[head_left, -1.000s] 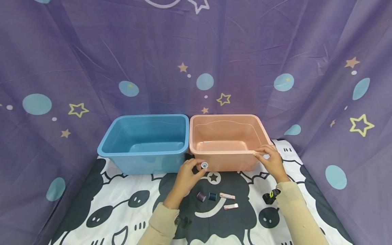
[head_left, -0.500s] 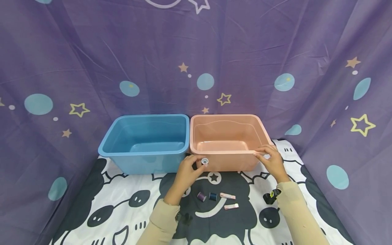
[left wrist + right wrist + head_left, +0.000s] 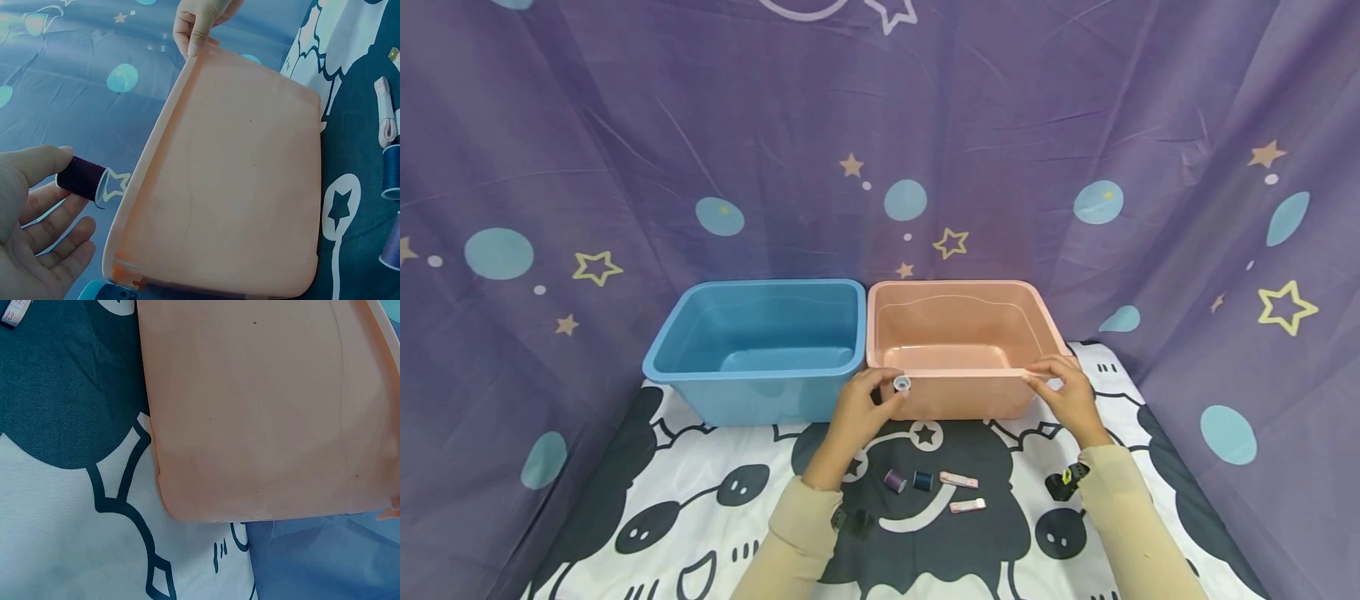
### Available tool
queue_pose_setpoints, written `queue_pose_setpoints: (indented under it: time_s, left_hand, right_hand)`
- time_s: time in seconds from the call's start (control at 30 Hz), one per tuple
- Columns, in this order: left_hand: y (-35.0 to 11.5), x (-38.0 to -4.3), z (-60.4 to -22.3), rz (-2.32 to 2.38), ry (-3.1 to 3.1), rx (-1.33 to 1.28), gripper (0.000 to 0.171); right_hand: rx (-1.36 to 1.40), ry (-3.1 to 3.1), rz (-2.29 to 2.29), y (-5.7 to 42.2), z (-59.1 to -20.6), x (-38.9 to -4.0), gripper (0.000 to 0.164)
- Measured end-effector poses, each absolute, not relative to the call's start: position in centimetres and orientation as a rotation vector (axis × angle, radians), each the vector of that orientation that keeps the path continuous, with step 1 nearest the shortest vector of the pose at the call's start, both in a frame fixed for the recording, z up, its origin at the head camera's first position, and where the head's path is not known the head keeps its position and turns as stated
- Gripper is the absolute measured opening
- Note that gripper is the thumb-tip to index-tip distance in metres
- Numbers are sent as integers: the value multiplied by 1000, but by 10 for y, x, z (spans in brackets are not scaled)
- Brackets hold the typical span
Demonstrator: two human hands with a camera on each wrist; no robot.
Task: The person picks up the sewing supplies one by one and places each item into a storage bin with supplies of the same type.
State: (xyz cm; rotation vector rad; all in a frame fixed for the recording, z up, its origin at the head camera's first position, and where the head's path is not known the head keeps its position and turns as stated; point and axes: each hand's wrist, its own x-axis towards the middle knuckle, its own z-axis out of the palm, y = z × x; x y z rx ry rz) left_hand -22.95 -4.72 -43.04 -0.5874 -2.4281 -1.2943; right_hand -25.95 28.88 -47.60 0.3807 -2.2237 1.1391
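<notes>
My left hand [image 3: 856, 414] pinches a spool of dark thread [image 3: 82, 179] between thumb and fingertips, its white end [image 3: 902, 383] towards the head camera. The spool is level with the front rim of the pink tub [image 3: 966, 397], near that rim's left end. At the rim's right end, my right hand [image 3: 1067, 398] grips the edge between thumb and fingers. On the cloth in front lie a purple thread spool [image 3: 894, 481], a navy thread spool [image 3: 922, 481] and two folded tape measures, one upper [image 3: 958, 480] and one lower [image 3: 967, 506].
A blue tub [image 3: 756, 400] stands left of the pink one, their rims side by side. Behind both hangs a purple curtain [image 3: 1000, 150] with stars and dots. The surface wears a black-and-white patterned cloth [image 3: 715, 458].
My left hand has risen slightly with the dark spool, from below the pink tub's rim to about its height. The right hand keeps its place on the rim.
</notes>
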Motion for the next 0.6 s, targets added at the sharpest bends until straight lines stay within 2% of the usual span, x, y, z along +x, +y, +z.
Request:
queue_pose_setpoints:
  time_s: [0.6]
  left_hand:
    - [-49,-238,-427,-1312,-2434,-618,27]
  right_hand:
    - [379,-2230,1137,289,-475,-259,19]
